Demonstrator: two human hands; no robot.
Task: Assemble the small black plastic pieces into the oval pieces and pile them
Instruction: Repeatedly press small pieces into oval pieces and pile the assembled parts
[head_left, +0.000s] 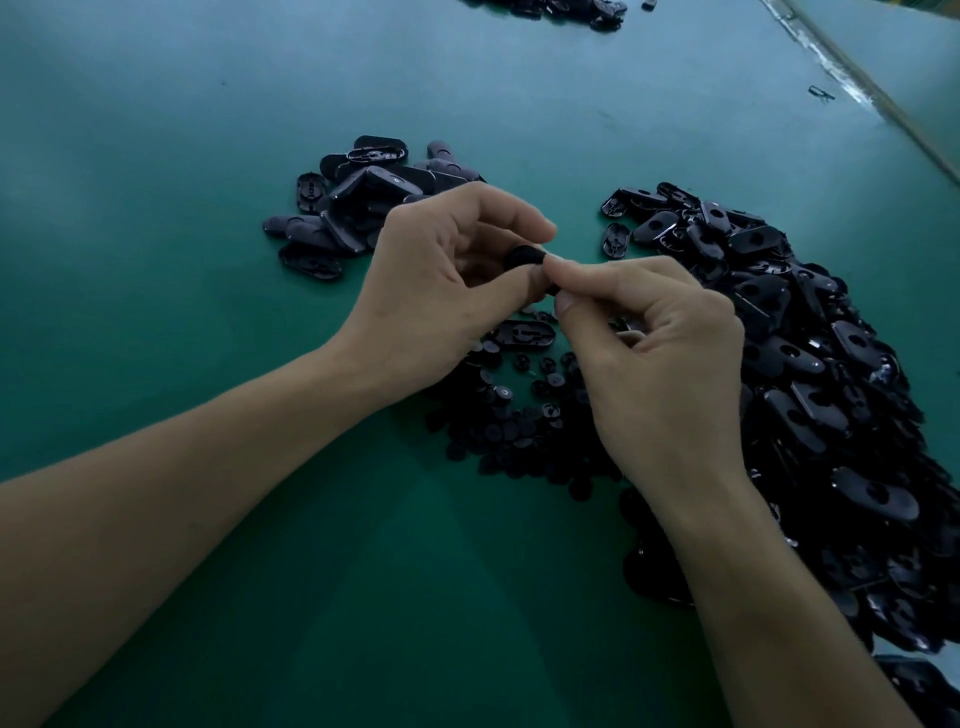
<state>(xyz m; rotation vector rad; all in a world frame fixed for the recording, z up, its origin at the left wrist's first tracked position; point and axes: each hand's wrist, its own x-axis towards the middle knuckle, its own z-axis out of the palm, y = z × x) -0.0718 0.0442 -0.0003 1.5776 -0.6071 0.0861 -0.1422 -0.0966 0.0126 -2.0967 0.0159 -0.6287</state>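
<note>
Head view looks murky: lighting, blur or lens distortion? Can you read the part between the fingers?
Head view: dim bluish light merges the large pile of black plastic oval pieces into one dark mass with few glints; head view: the black plastic piece pinched by left hand and right hand shows no detail; head view: hand outlines crisp, no obvious motion blur; forearms loom large, wide-angle.

Oval pieces (810, 364): black plastic, smooth, glossy highlights on some faces. Small black plastic pieces (514, 426): duller, near matt. Table (156, 208): green covering, smooth, matt with soft sheen.
</note>
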